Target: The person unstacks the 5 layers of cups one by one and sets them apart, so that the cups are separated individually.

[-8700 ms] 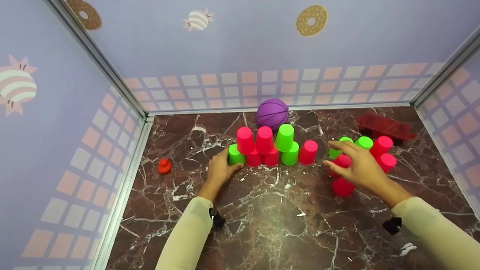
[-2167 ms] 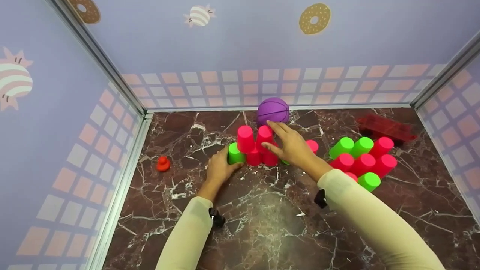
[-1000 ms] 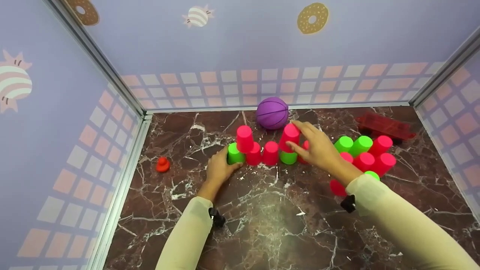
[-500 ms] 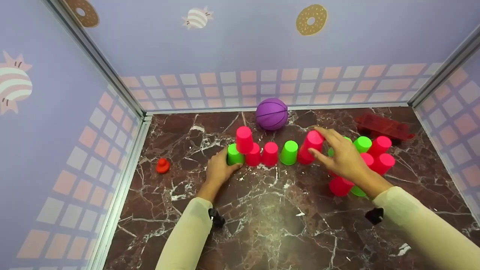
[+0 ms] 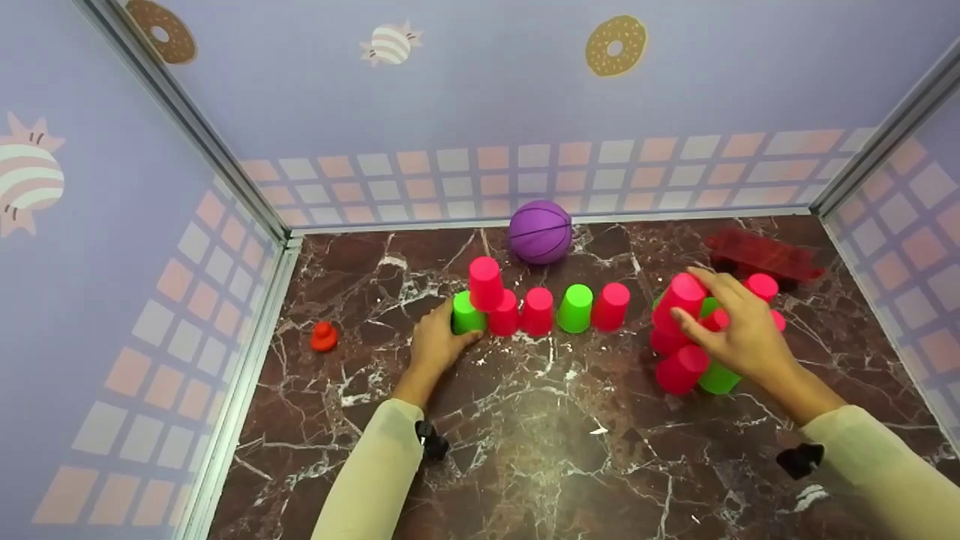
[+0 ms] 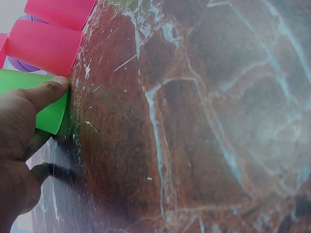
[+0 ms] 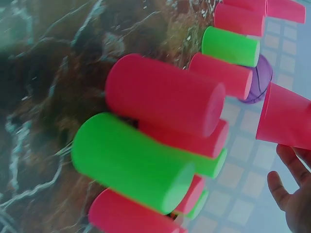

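In the head view my left hand (image 5: 437, 346) holds the green cup (image 5: 469, 315) at the left end of a row of upturned cups; its thumb lies on the cup's side in the left wrist view. One pink cup (image 5: 485, 283) rests on top, across that green cup and the pink cup (image 5: 504, 315) beside it. Farther along the row stand a pink cup (image 5: 537, 312), a green cup (image 5: 576, 309) and a pink cup (image 5: 611, 307). My right hand (image 5: 746, 330) grips another pink cup (image 5: 679, 298), raised above the right-hand cluster of pink and green cups.
A purple ball (image 5: 540, 232) sits behind the row, near the back wall. The translucent red object (image 5: 765, 255) lies at the back right, behind the cluster. A small orange-red toy (image 5: 324, 337) is on the marble-patterned surface (image 5: 517, 450) at left.
Earlier, two pink cups and a green one topped the row. The green left the top, then my right hand carried one pink cup rightward to the cluster. My left hand stays put.
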### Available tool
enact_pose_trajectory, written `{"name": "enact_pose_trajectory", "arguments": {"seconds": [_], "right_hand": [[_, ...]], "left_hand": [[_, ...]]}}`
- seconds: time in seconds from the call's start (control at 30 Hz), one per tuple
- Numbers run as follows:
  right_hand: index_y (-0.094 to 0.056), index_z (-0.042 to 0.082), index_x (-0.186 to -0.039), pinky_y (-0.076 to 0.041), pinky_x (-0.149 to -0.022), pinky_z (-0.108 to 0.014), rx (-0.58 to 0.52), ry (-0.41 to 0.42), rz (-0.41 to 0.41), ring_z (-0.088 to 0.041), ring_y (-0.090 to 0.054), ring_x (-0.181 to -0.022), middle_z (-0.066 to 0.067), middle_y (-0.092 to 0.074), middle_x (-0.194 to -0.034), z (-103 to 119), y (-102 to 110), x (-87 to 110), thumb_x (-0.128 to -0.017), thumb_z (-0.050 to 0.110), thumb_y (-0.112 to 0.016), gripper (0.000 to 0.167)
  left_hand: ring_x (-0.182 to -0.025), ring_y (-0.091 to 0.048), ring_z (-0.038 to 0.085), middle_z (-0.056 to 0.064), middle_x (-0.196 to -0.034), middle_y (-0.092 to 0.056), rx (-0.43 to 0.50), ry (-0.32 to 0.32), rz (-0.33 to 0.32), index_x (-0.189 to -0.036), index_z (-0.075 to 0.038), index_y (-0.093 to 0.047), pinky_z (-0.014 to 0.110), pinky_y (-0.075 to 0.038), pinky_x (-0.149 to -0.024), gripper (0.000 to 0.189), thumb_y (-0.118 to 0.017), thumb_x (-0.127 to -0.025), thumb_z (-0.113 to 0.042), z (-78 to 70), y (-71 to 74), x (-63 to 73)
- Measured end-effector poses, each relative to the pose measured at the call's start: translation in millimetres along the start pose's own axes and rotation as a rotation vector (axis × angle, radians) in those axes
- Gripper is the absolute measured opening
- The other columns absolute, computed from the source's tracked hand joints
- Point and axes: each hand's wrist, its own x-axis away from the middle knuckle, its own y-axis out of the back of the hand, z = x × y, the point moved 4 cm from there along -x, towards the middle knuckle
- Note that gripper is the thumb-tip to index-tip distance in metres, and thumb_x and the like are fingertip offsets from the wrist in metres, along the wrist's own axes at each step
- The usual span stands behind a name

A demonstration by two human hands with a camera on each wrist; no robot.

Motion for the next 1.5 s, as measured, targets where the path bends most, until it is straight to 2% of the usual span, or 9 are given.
{"name": "enact_pose_trajectory", "arguments": {"seconds": [0.1, 0.23, 0.47, 0.63, 0.77, 0.93, 1.03, 1.3, 1.5], "right_hand": [[-0.068, 0.004, -0.147, -0.041, -0.086, -0.004, 0.018, -0.019, -0.011, -0.03, -0.076, -0.094, -0.02, -0.077, -0.126, -7, 8, 7.3, -0.087, 0.011, -0.091, 0.065], [-0.068, 0.002, -0.145, -0.04, -0.078, -0.011, 0.062, -0.041, -0.02, -0.03, -0.069, -0.082, -0.021, -0.076, -0.111, -15, 17, 16.4, -0.085, 0.01, -0.092, 0.065], [-0.069, 0.0, -0.143, -0.037, -0.088, -0.008, 0.056, -0.079, -0.055, -0.035, -0.07, -0.096, -0.022, -0.076, -0.121, -27, 32, 32.2, -0.081, 0.005, -0.094, 0.067], [-0.07, -0.001, -0.142, -0.04, -0.078, -0.009, 0.078, -0.07, -0.068, -0.007, -0.058, -0.082, -0.018, -0.073, -0.109, -37, 42, 41.9, -0.08, 0.005, -0.094, 0.067], [-0.069, -0.001, -0.142, -0.039, -0.076, -0.011, 0.09, -0.083, -0.072, 0.011, -0.046, -0.086, -0.019, -0.072, -0.106, -45, 49, 51.0, -0.08, 0.006, -0.093, 0.067], [-0.068, -0.001, -0.143, -0.039, -0.081, -0.02, 0.107, -0.131, -0.077, 0.017, -0.041, -0.099, -0.023, -0.073, -0.11, -55, 56, 62.2, -0.081, 0.008, -0.091, 0.067], [-0.067, 0.0, -0.144, -0.039, -0.082, -0.015, 0.104, -0.158, -0.076, 0.021, -0.04, -0.102, -0.024, -0.073, -0.113, -61, 60, 68.0, -0.082, 0.008, -0.09, 0.067], [-0.068, -0.001, -0.145, -0.035, -0.074, -0.01, 0.119, -0.178, -0.093, 0.016, -0.04, -0.091, -0.025, -0.072, -0.11, -75, 68, 82.6, -0.082, 0.01, -0.091, 0.068], [-0.065, -0.007, -0.143, -0.034, -0.076, -0.013, 0.138, -0.219, -0.104, 0.022, -0.036, -0.095, -0.029, -0.071, -0.114, -84, 66, 96.4, -0.082, 0.01, -0.091, 0.068]], "left_hand": [[-0.113, -0.078, 0.038, 0.013, -0.126, -0.081, 0.02, -0.003, -0.009, -0.148, -0.02, -0.065, 0.064, -0.057, -0.098, 0.081, -0.096, -0.08, -0.052, -5.6, 6.0, 4.2], [-0.112, -0.078, 0.039, 0.014, -0.124, -0.081, 0.043, -0.004, -0.025, -0.146, -0.019, -0.066, 0.065, -0.056, -0.098, 0.079, -0.097, -0.08, -0.049, -9.0, 9.3, 6.4], [-0.113, -0.078, 0.037, 0.011, -0.125, -0.081, 0.008, 0.012, -0.02, -0.147, -0.019, -0.065, 0.062, -0.058, -0.097, 0.079, -0.095, -0.082, -0.051, 0.1, -0.8, 2.3], [-0.114, -0.078, 0.038, 0.011, -0.126, -0.081, 0.002, 0.018, -0.014, -0.146, -0.021, -0.066, 0.062, -0.058, -0.098, 0.078, -0.094, -0.081, -0.055, 0.7, -0.7, 0.7], [-0.115, -0.078, 0.037, 0.011, -0.127, -0.081, 0.003, 0.018, -0.005, -0.147, -0.022, -0.066, 0.062, -0.058, -0.099, 0.078, -0.094, -0.081, -0.054, 0.9, -1.0, 0.6], [-0.114, -0.078, 0.038, 0.011, -0.126, -0.081, 0.005, 0.011, -0.008, -0.146, -0.021, -0.066, 0.062, -0.058, -0.1, 0.077, -0.095, -0.082, -0.053, 0.1, -0.4, 1.1], [-0.114, -0.078, 0.039, 0.012, -0.126, -0.081, 0.015, 0.013, -0.015, -0.145, -0.021, -0.066, 0.062, -0.057, -0.099, 0.077, -0.095, -0.081, -0.051, -0.8, 1.0, 1.8], [-0.114, -0.077, 0.041, 0.014, -0.125, -0.081, 0.055, 0.023, -0.016, -0.146, -0.021, -0.066, 0.065, -0.055, -0.1, 0.077, -0.096, -0.081, -0.049, -3.9, 4.3, 4.4], [-0.109, -0.078, 0.04, 0.014, -0.122, -0.082, 0.061, 0.01, -0.044, -0.144, -0.02, -0.068, 0.064, -0.058, -0.094, 0.074, -0.097, -0.081, -0.046, -14.3, 15.8, 9.7]]}}
